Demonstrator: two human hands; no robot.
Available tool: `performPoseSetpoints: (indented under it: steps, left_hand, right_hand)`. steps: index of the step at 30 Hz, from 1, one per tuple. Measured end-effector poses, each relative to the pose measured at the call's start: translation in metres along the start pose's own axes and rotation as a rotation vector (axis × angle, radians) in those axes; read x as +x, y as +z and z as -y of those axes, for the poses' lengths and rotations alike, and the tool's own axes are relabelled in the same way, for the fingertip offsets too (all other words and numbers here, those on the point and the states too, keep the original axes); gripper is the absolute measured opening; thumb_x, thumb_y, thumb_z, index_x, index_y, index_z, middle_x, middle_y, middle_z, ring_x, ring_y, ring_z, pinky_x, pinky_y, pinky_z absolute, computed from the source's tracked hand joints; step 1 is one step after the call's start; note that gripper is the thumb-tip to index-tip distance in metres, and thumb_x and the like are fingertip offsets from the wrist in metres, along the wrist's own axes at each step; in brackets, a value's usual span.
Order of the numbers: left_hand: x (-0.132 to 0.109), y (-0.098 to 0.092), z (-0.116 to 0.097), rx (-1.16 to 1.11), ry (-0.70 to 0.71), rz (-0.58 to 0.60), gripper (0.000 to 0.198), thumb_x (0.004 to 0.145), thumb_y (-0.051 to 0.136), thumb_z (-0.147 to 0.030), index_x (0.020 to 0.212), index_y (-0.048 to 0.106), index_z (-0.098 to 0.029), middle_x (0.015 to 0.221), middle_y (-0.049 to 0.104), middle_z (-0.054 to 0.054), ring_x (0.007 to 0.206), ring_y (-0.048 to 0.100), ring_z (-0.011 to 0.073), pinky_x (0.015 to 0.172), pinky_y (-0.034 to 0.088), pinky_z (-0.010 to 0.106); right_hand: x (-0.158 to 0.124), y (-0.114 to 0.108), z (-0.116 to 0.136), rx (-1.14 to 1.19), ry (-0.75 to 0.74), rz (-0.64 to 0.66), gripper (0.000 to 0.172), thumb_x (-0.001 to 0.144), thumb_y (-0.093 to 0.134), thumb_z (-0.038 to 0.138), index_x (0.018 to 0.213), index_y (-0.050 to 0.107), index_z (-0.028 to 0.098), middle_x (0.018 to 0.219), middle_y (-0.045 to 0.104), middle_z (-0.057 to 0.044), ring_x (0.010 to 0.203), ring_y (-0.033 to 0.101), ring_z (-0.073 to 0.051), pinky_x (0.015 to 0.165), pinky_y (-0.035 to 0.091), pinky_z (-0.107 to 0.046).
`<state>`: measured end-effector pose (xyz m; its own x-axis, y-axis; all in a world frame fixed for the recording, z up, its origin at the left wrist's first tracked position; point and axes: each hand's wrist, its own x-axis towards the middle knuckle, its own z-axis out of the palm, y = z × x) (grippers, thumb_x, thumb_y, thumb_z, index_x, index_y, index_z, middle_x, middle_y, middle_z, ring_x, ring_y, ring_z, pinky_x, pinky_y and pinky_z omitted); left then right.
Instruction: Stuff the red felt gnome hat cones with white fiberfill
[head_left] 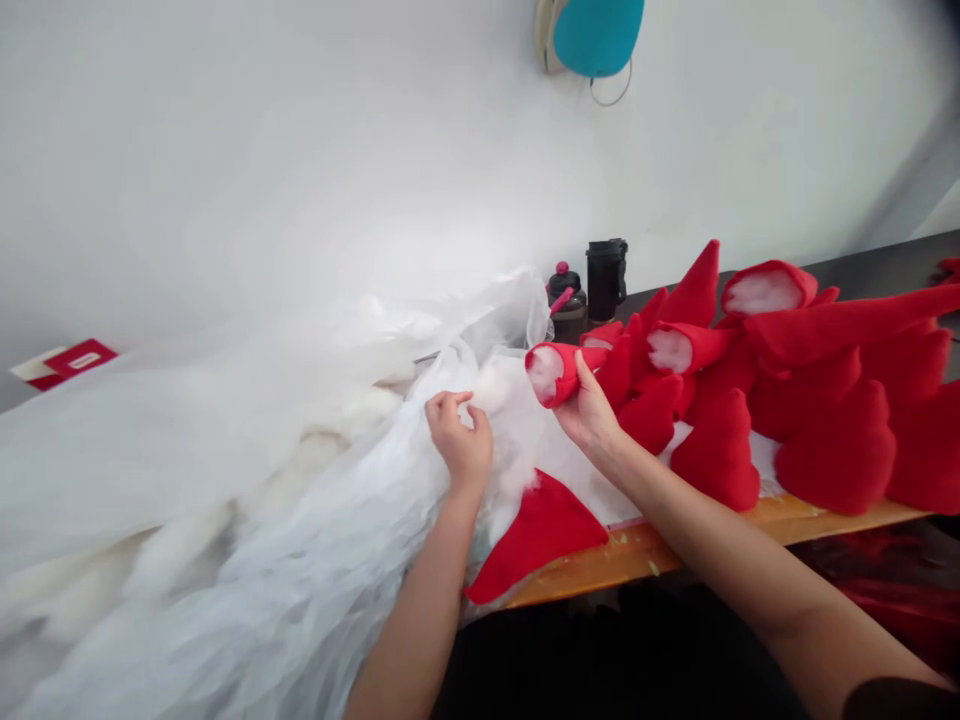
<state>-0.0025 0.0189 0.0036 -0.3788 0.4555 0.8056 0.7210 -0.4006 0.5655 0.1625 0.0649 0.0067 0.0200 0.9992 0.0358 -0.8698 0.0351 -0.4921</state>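
Note:
My left hand (459, 438) is curled into a pinch on a tuft of white polyester stuffing (499, 405), at the mouth of a large translucent plastic bag (315, 480). My right hand (589, 412) grips a red felt cone (566, 375) with white filling showing in its open end. A flat, unfilled-looking red felt cone (536, 535) lies just below my hands. To the right of my right hand rises a heap of red felt cones (817, 400), and some of them show white filling.
The wooden table edge (645, 550) runs along the front, with small crumbs on it. A dark bottle (568, 310) and a black tumbler (606, 280) stand against the white wall (300, 150). A teal object (596, 35) hangs above them, and a red-and-white card (67, 362) lies at far left.

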Motion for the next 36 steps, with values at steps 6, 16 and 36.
performPoseSetpoints:
  steps: [6,16,36]
  left_hand:
    - [-0.012,-0.005,-0.019,-0.155,0.297,0.282,0.039,0.084,0.057,-0.023,0.122,0.06,-0.015,0.116,0.062,0.014,0.112,0.06,0.0271,0.097,0.052,0.044]
    - [-0.015,0.01,-0.017,-0.626,-0.272,0.494,0.036,0.095,0.056,-0.046,0.114,0.066,-0.017,0.112,0.072,0.011,0.106,0.069,0.0227,0.096,0.054,0.037]
    - [-0.019,0.012,-0.029,-1.047,-0.859,0.528,0.043,0.075,0.081,-0.045,0.107,0.074,-0.017,0.111,0.075,0.01,0.102,0.071,0.0255,0.089,0.056,0.035]
  right_hand:
    - [-0.014,0.01,-0.002,-0.016,0.051,0.043,0.025,0.081,0.076,0.043,0.098,0.066,0.028,0.094,0.074,0.004,0.099,0.07,-0.016,0.09,0.058,-0.029]
    - [-0.041,0.022,-0.009,-0.139,0.057,0.304,0.03,0.076,0.081,0.03,0.098,0.063,0.025,0.1,0.071,0.001,0.098,0.067,-0.018,0.098,0.053,-0.033]
    - [-0.031,0.016,-0.007,-0.318,-0.021,0.17,0.052,0.065,0.087,0.038,0.104,0.054,0.026,0.098,0.068,-0.001,0.089,0.066,-0.021,0.087,0.056,-0.038]
